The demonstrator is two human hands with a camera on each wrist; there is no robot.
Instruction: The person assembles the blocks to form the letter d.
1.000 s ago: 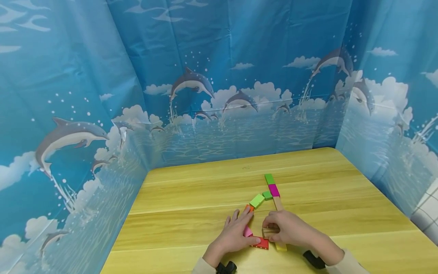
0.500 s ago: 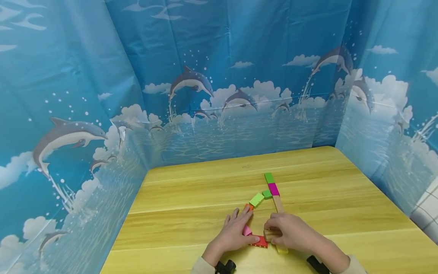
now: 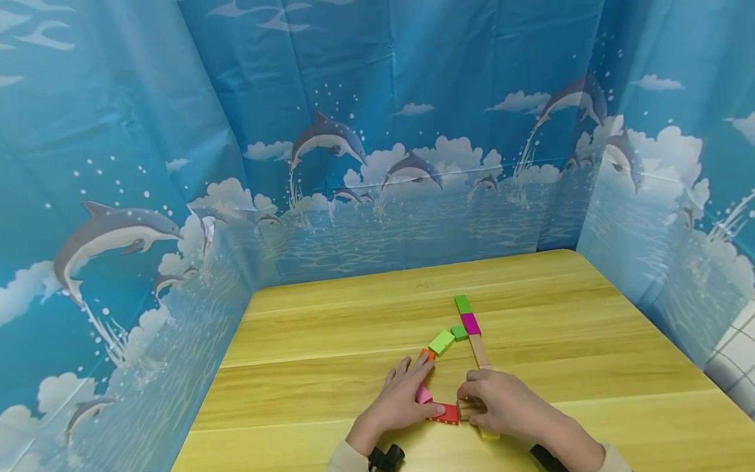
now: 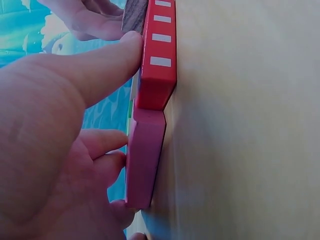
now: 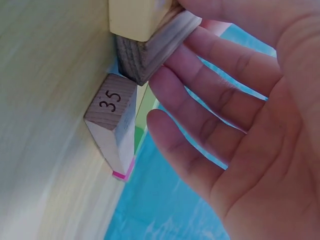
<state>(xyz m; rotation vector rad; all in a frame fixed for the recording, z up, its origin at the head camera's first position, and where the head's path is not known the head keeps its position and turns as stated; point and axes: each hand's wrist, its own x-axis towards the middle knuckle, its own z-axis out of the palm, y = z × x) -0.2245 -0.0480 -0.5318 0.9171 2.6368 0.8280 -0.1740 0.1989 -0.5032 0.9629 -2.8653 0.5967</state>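
In the head view my left hand (image 3: 396, 398) lies with fingers spread along the left side of a block outline. Its thumb rests on a red block (image 3: 450, 414), which shows white squares on its side in the left wrist view. Beside its fingers is a pink block (image 4: 146, 160), and a fingertip reaches an orange block (image 3: 427, 354). My right hand (image 3: 510, 401) pinches a brown wooden block (image 3: 468, 410) between the red block and a yellow block (image 3: 488, 434). The right wrist view shows it against the yellow block (image 5: 137, 20), near a wooden block marked 35 (image 5: 110, 102).
The outline continues through a light green block (image 3: 441, 342) and a small green block (image 3: 458, 333). A tan block (image 3: 479, 351), a magenta block (image 3: 470, 323) and a bright green block (image 3: 463, 303) form a straight line. Dolphin-printed sheeting (image 3: 354, 236) surrounds the wooden table (image 3: 318, 341).
My right hand has brought the brown block slightly toward me, so it now lines up with the end of the red block. The left hand stays where it was.
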